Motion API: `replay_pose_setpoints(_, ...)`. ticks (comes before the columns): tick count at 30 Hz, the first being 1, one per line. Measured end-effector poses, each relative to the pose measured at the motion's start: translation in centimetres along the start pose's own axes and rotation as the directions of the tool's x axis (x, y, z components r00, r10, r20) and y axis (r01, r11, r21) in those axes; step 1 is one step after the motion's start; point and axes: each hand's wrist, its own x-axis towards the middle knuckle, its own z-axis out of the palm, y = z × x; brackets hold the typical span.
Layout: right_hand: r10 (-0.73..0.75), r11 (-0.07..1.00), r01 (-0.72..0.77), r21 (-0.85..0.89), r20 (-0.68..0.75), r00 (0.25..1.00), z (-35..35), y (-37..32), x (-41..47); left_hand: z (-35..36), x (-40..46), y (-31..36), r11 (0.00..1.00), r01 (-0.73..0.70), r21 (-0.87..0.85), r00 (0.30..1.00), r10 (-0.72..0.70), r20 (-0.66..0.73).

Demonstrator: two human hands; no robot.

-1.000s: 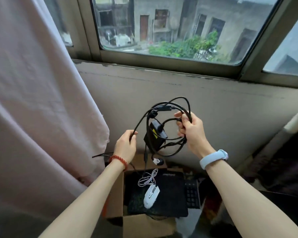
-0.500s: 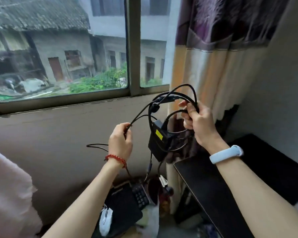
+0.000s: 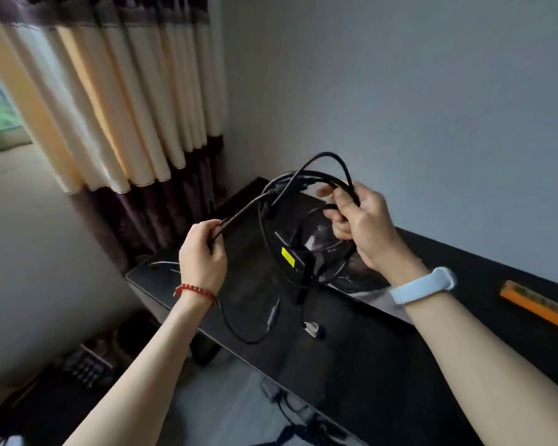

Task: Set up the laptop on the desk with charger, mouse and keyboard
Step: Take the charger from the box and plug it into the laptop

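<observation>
I hold the black laptop charger over the left end of the black desk [image 3: 384, 355]. Its power brick [image 3: 292, 263], with a yellow label, hangs between my hands. My right hand [image 3: 360, 225] grips the coiled loops of cable [image 3: 306, 181] above it. My left hand [image 3: 202, 252] pinches a straight stretch of the cable. Loose ends and a plug [image 3: 313, 329] dangle just above the desk top. A dark keyboard [image 3: 86, 366] lies on the floor at the lower left. No laptop or mouse is in view.
An orange flat object [image 3: 538, 305] lies on the desk at the right. A cream and purple curtain [image 3: 116, 107] hangs at the left behind the desk corner. The grey wall [image 3: 400, 91] runs along the desk's far side. More cables [image 3: 290, 410] lie on the floor under the desk.
My view has swung right, from the window and the box on the floor to the desk. Both hands have carried the charger over the desk top, keeping the same grips.
</observation>
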Motion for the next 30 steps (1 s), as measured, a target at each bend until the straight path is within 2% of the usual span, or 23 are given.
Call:
replay_pose_setpoints(6, 0.103, 0.992, -0.116, -0.058, -0.181, 0.978, -11.2, 1.3, -6.1, 8.6, -6.0, 5.0, 0.999, -0.040, -0.005, 0.975, 0.040, 0.217)
replay_pose_setpoints(11, 0.156, 0.975, -0.197, -0.098, -0.323, 0.934, -17.0, 2.6, -9.9, 13.5, -8.6, 7.0, 0.993, -0.091, -0.075, 0.904, 0.114, 0.412)
replay_pose_setpoints(21, 0.402, 0.887, -0.462, 0.012, -0.515, 0.757, -21.2, 9.2, -10.5, 20.1, -8.3, 4.5, 0.983, -0.175, -0.053, 0.731, 0.166, 0.662)
replay_pose_setpoints(25, 0.448, 0.847, -0.531, 0.006, -0.546, 0.708, -22.5, 11.5, -8.8, 21.6, -7.0, 2.8, 0.967, -0.255, -0.029, 0.647, 0.193, 0.737)
replay_pose_setpoints(30, 0.431, 0.812, -0.581, -0.057, -0.612, 0.663, -24.4, 13.0, -7.0, 23.7, -5.7, 1.7, 0.951, -0.290, -0.105, 0.535, 0.252, 0.806)
